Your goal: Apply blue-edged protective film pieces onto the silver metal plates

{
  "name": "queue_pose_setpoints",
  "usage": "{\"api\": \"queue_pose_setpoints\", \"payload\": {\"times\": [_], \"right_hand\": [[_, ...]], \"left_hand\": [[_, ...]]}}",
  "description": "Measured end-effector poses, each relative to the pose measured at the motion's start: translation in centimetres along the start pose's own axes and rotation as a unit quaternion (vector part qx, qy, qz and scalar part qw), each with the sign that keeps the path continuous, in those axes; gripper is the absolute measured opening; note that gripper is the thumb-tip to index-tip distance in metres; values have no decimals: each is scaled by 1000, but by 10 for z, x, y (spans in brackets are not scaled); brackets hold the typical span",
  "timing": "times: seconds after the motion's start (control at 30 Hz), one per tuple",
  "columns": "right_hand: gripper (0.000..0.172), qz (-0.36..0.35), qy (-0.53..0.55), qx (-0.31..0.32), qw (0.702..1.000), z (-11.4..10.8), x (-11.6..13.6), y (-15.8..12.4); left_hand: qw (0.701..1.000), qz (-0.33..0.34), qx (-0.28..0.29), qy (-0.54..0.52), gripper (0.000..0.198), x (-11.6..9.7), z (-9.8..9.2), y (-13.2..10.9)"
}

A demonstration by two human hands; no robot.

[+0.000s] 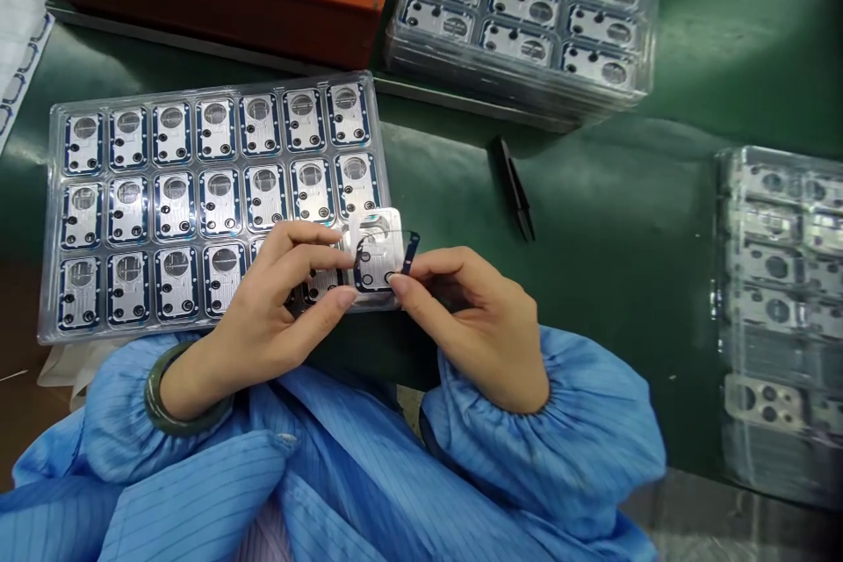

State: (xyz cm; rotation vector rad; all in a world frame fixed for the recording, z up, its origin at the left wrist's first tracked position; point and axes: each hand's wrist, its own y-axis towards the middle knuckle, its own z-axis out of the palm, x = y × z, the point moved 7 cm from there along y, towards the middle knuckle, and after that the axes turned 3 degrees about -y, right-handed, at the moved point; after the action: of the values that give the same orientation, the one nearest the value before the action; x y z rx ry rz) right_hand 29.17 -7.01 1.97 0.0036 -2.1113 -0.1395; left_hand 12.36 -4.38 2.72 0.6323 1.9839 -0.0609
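Observation:
A small silver plate (380, 250) with a large oval and small ring holes is tilted over the right end of a clear plastic tray (45, 281). My left hand (283, 299) has its fingertips and thumb at the plate's left edge, apparently gripping it. Between thumb and forefinger, my right hand (471, 316) pinches a thin dark blue frame-shaped piece (412, 252) at the plate's right side. Part of this frame overlaps the plate. Similar silver plates with dark blue borders (175, 198) fill rows of the tray; my left hand hides some of the front row.
Black tweezers (512, 189) lie on the green table (612, 219). A stack of filled clear trays (527, 61) stands at the back, beside an orange box (198, 0). Another clear tray with silver parts (777, 316) is at the right. White sheeting (19, 44) lies far left.

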Motion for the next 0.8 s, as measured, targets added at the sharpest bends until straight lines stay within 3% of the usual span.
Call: {"api": "queue_pose_setpoints", "payload": {"times": [0.13, 0.23, 0.33, 0.53, 0.63, 0.8], "right_hand": [[10, -19, 9, -63, 998, -4, 1, -2], [9, -35, 20, -98, 994, -6, 2, -3], [10, -43, 25, -105, 993, -4, 4, -3], [19, -78, 49, -86, 992, 6, 12, -1], [21, -83, 52, -71, 993, 12, 14, -1], [19, -78, 40, -66, 994, 14, 14, 0]], "left_hand": [[998, 36, -49, 11, 32, -3, -4, -4], [996, 61, -58, -3, 54, -7, 0, -6], [993, 11, -56, -99, 66, -2, 3, -5], [945, -137, -39, -294, 35, 13, 7, 1], [926, -165, -40, -336, 26, 17, 9, 1], [922, -169, -48, -346, 25, 18, 10, -1]]}}
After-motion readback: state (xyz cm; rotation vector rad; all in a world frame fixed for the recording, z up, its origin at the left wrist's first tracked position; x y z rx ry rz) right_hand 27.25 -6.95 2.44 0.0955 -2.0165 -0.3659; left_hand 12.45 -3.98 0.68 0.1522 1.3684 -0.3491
